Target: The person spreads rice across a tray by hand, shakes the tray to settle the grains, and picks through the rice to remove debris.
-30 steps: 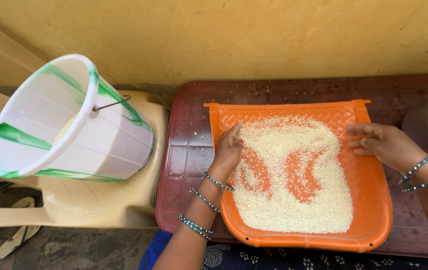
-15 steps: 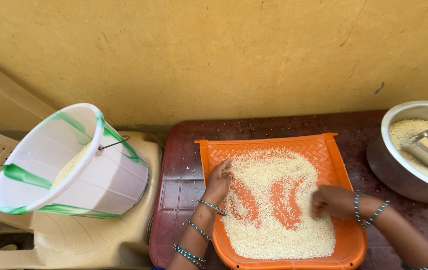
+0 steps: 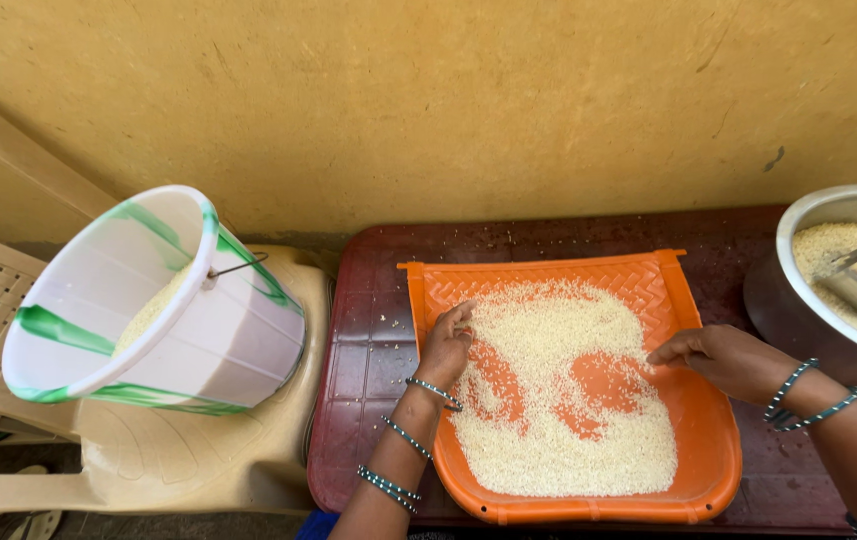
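Left hand (image 3: 446, 347) resting in white rice (image 3: 559, 400) on an orange tray (image 3: 709, 470), fingers together, right hand (image 3: 727, 360) touching the grains, fingers loosely together, holding nothing

Head camera looks steeply down, close over the orange tray (image 3: 709, 470).

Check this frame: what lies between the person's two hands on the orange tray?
In the head view, spread white rice lies between the left hand and right hand, with swept-bare orange patches of the tray showing through.
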